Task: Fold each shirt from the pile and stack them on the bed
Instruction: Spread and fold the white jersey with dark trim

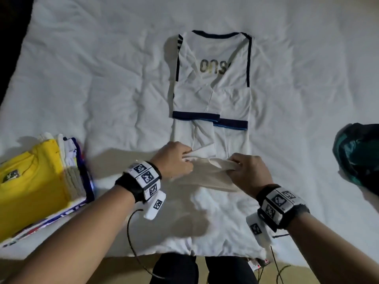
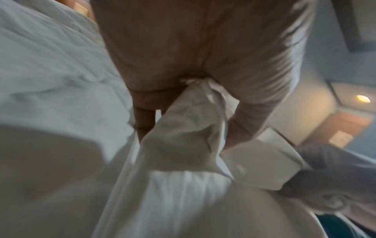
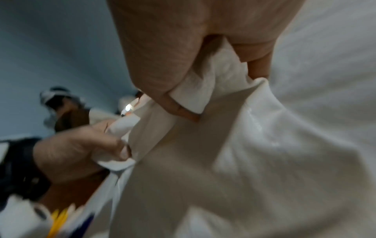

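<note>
I am looking down at one white jersey with navy trim and gold lettering [image 1: 211, 83], lying flat near the middle of the white rumpled bed sheet [image 1: 92, 68], its two sides already turned inward so that the navy sleeve bands are meeting at mid-length. The left hand [image 1: 174, 158] is pinching the near-left corner of the hem, thumb and curled fingers [image 2: 244, 128] closing on a bunched fold of cloth. The right hand [image 1: 249, 171] is gripping the near-right corner, its fingers [image 3: 183, 111] curling round a rolled edge. Both corners are being held just above the sheet, with the hem sagging between them.

I am judging the step in hand to be the lengthwise fold, hem toward collar. The next move is calling for both hands to be travelling together, level and away from the body, so that the hem is landing square near the navy neckline and the side folds are not spilling open; the fabric looks thin and slippery.

Count: one jersey in work; one stack of folded shirts [image 1: 41, 181] at the left, a yellow one on top, with several white and blue-edged layers beneath that I cannot number exactly; one dark teal crumpled garment [image 1: 359, 156] at the right edge, part of it out of view.
</note>
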The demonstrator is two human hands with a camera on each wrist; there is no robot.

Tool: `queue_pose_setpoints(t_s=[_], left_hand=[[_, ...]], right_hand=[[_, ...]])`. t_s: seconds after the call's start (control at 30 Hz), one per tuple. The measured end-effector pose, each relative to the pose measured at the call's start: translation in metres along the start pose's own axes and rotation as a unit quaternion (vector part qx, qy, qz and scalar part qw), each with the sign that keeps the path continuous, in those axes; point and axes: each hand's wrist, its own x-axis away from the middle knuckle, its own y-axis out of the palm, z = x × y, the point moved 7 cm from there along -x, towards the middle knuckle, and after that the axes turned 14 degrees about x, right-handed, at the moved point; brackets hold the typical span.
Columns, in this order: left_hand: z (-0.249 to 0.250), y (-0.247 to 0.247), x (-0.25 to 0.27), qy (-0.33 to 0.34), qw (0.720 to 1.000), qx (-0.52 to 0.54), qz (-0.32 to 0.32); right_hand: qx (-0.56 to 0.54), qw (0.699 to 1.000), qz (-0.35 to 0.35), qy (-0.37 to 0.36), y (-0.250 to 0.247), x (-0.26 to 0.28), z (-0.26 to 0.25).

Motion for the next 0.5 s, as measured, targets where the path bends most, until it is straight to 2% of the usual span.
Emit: queue_pose_setpoints(t_s=[0.1,0.17,0.23,0.3,0.37,0.43,0.5], left_hand=[[0.021,-0.051,-0.056,-0.015,0.997,0.061,0.038],[0.025,-0.083,-0.089,-0.025,0.988,0.109,0.106],[0.011,-0.100,-0.117,-0.090,0.957,0.243,0.134],[-0.007,-0.090,-0.133,-0.166,0.908,0.374,0.091],[-0.024,-0.084,-0.142,-0.189,0.898,0.381,0.110],[-0.041,-0.088,-0.144,-0.182,0.909,0.317,0.198],[-0.047,-0.088,-0.143,-0.155,0.911,0.285,0.255]], right_hand=[[-0.072,0.995,0.071,0.022,-0.046,-0.066,-0.001],[-0.129,0.985,0.077,0.079,-0.063,-0.106,0.006],[-0.199,0.967,0.039,0.156,-0.057,-0.142,0.021],[-0.262,0.942,-0.002,0.210,-0.036,-0.164,0.036],[-0.279,0.931,-0.019,0.234,-0.014,-0.172,0.048],[-0.245,0.940,0.006,0.236,-0.003,-0.176,0.058],[-0.227,0.943,0.056,0.236,-0.005,-0.176,0.061]])
